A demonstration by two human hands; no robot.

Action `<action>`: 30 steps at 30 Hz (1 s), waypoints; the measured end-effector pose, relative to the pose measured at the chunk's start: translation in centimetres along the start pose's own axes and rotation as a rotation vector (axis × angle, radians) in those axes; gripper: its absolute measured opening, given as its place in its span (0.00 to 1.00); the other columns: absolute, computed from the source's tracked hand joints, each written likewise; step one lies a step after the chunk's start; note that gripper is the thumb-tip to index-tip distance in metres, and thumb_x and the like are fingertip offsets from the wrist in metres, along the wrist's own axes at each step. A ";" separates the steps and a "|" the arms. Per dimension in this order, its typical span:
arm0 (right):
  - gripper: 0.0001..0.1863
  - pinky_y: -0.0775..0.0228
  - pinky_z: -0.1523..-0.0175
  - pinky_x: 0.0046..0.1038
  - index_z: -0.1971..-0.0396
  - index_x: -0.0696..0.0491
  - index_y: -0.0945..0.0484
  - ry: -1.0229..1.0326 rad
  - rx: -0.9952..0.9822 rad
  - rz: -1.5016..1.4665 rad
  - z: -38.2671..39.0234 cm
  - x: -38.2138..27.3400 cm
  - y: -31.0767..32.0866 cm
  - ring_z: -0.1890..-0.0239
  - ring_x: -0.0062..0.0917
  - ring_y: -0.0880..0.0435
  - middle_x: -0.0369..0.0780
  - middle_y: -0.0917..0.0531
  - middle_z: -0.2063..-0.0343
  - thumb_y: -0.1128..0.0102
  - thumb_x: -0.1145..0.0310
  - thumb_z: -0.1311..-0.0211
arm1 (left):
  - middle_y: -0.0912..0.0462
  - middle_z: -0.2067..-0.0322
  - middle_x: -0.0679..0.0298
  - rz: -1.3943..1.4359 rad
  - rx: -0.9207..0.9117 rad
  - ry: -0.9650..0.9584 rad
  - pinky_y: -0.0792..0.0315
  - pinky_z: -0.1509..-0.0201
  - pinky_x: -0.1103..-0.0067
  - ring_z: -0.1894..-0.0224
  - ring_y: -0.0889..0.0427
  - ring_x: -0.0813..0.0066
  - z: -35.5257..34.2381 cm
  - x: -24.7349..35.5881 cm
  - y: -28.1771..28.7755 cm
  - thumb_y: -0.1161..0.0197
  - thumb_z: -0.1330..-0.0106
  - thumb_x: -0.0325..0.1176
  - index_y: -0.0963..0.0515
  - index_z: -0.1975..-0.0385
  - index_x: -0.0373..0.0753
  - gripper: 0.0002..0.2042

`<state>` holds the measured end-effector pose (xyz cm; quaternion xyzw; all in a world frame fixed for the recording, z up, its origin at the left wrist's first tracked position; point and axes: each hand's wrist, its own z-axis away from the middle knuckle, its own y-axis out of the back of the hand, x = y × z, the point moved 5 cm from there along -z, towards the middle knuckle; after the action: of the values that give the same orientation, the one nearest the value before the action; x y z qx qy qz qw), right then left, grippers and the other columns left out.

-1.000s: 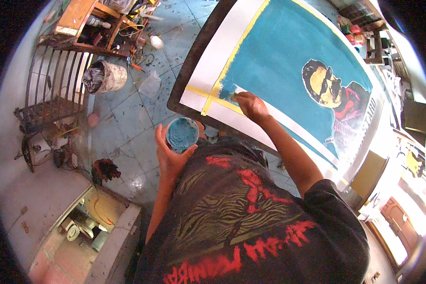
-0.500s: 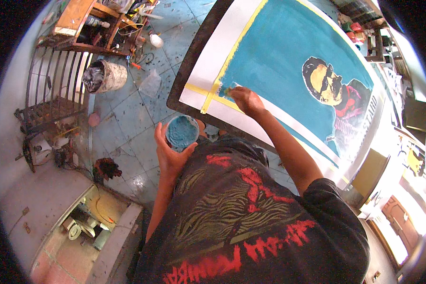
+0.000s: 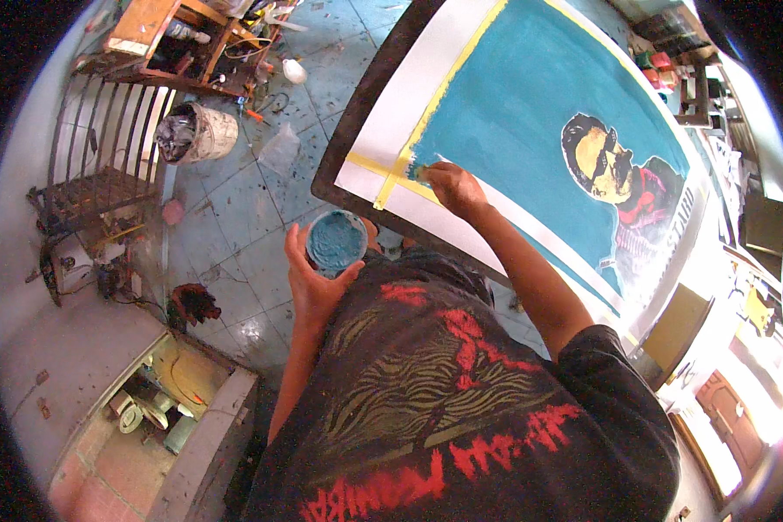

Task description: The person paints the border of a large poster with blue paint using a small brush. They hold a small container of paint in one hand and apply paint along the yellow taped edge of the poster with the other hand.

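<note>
My left hand (image 3: 311, 285) is wrapped round a round tub of thick blue paint (image 3: 337, 241), its open top facing up. My right hand (image 3: 458, 188) grips a paintbrush (image 3: 420, 173), most of it hidden by the fingers. The bristles touch the blue area near the lower left corner of a large painting (image 3: 505, 96), just inside the crossed yellow masking tape (image 3: 397, 170). Farther right on the blue ground is a painted figure (image 3: 602, 161) in dark glasses. The sheet lies on a dark board (image 3: 329, 165).
A paint-stained bucket (image 3: 213, 133) stands on the tiled floor at the left, near a dark metal rack (image 3: 96, 196). Behind it is a cluttered wooden shelf (image 3: 161, 39). A clear plastic bag (image 3: 280, 150) lies on the tiles. At the right stands a tan panel (image 3: 674, 335).
The whole view has shifted slightly, with the painting a little lower and farther right. The brush stays at the same corner, and the tub is still in my left hand.
</note>
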<state>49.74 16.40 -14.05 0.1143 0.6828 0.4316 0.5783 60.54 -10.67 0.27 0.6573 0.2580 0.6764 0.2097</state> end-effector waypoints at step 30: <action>0.12 0.23 0.47 0.39 0.59 0.53 0.19 0.100 0.070 0.091 -2.8 -2.4 -0.8 0.52 0.42 0.18 0.46 0.16 0.58 0.51 0.72 0.38 | 0.31 0.41 0.45 0.048 -0.001 0.046 0.32 0.37 0.66 0.41 0.28 0.54 0.2 -0.5 0.3 0.18 0.57 0.39 0.52 0.33 0.32 0.56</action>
<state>48.22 13.03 -13.05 0.1436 0.7197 0.4383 0.5190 60.82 -11.25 0.07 0.6474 0.2465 0.6962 0.1881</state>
